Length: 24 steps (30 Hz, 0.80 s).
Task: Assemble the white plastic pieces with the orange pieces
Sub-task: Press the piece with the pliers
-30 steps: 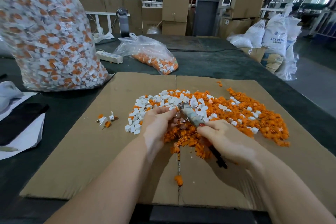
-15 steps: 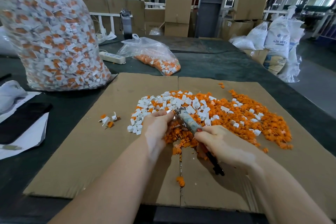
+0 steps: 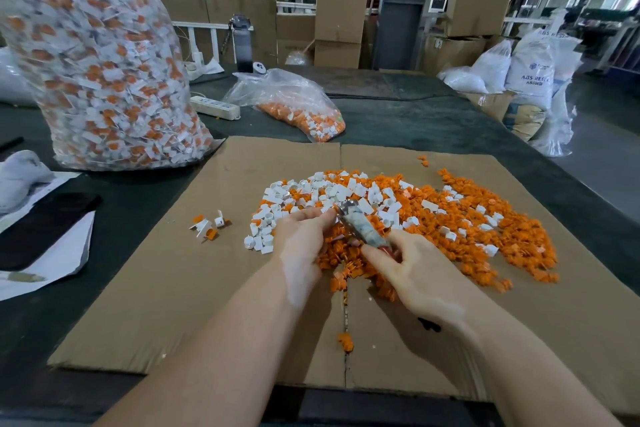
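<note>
On the flattened cardboard sheet (image 3: 145, 295) in front of you lies the mixed heap: white plastic pieces (image 3: 311, 191) mostly toward its left and far side, orange pieces (image 3: 491, 239) spreading out to the right. Your two hands meet just above the near edge of that heap. Your right hand (image 3: 415, 274) grips a slim tool (image 3: 360, 229) by its handle, fingers curled around it, the metal tip angled up and to the left; a dark end of it shows below your wrist. Your left hand (image 3: 301, 239) has its fingers drawn together at the tool's tip, pinching something small there, though the piece itself is too hidden to tell which colour it is.

To the left of the heap, a small cluster of assembled pieces (image 3: 209, 224) sits apart on the cardboard. One stray orange piece (image 3: 345, 341) lies near the cardboard's centre seam, close to you. Farther back on the dark table (image 3: 415, 121) stand a large clear bag (image 3: 97, 73) packed with white-and-orange parts and a smaller bag (image 3: 294, 104) slumped beside a white power strip (image 3: 214, 107).
</note>
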Each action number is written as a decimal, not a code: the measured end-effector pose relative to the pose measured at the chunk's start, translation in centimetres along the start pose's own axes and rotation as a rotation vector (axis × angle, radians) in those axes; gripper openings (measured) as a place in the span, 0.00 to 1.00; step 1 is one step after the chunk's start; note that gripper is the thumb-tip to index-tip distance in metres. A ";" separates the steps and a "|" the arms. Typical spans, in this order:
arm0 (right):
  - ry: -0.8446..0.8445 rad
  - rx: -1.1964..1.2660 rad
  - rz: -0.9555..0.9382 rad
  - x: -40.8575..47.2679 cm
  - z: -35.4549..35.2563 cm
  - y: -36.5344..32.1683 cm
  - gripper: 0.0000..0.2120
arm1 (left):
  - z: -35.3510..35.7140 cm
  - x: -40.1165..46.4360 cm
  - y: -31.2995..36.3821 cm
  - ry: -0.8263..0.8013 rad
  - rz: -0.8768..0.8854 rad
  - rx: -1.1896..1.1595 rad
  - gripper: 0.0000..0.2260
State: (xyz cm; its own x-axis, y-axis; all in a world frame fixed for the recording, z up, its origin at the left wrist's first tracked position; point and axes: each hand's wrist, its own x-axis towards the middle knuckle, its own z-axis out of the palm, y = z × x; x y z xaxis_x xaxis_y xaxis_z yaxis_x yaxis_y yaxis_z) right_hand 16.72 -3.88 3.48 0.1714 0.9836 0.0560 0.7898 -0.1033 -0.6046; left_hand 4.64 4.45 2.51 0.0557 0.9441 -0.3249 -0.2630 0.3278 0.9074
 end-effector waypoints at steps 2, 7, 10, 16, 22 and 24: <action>0.048 0.038 -0.002 -0.1 0.1 0.6 0.16 | -0.1 -0.1 0.0 -0.003 0.014 -0.020 0.04; 0.308 -0.086 0.097 0.3 -0.9 3.4 0.18 | -1.3 -0.3 0.1 -0.068 0.097 0.003 0.06; 0.409 -0.341 0.218 0.7 -1.8 5.8 0.21 | -1.8 -0.6 -0.2 -0.154 0.155 0.082 0.06; 0.411 -0.647 0.332 0.9 -2.2 8.5 0.28 | -1.9 -0.9 -0.8 -0.238 0.167 0.201 0.08; 0.468 -0.689 0.143 0.7 -1.2 6.6 0.25 | -2.0 -0.7 -1.0 -0.251 0.235 0.329 0.06; 0.493 -0.426 -0.221 0.7 0.2 4.7 0.17 | -1.9 -0.8 -1.1 -0.266 0.250 0.351 0.05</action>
State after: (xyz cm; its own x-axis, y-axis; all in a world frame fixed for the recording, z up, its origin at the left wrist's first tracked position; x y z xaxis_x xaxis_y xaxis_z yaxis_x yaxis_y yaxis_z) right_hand 20.44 -3.67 0.52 0.1477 0.8165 0.5582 0.9825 -0.0564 -0.1775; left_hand 3.07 3.30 1.26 0.2880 0.9564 -0.0484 0.0373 0.0393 0.9985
